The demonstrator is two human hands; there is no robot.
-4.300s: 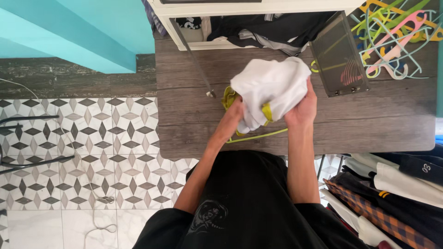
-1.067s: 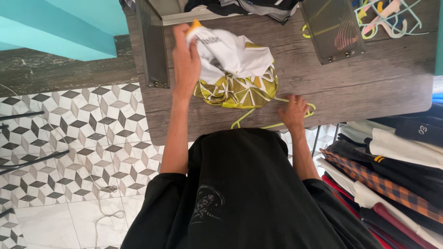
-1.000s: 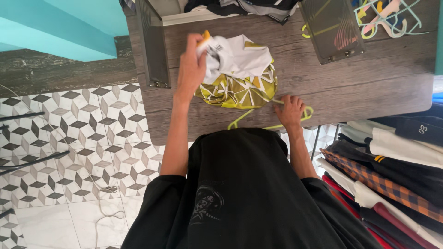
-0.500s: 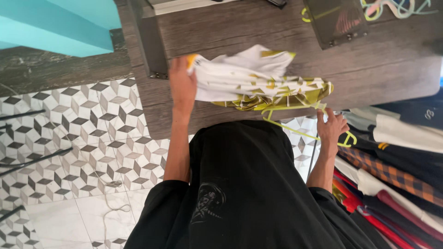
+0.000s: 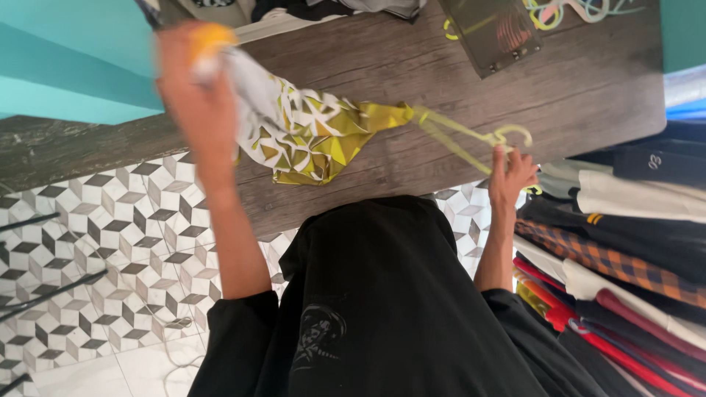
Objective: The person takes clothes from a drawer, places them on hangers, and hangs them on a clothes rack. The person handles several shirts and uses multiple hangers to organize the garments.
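Above the wooden desk (image 5: pixel 573 95) a white and yellow patterned shirt (image 5: pixel 309 132) hangs stretched in the air, its collar end bunched tight in the grip of the raised left hand (image 5: pixel 195 88). At its far end a pale yellow hanger (image 5: pixel 471 140) sticks out, the right hand (image 5: pixel 511 173) closed on its hook. Folded clothes (image 5: pixel 625 242) lie stacked to the right, beside the desk edge.

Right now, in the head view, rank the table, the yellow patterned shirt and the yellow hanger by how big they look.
1. Table, largest.
2. Shirt, though it hangs nearer the camera, which enlarges it.
3. Hanger, thin and smallest.
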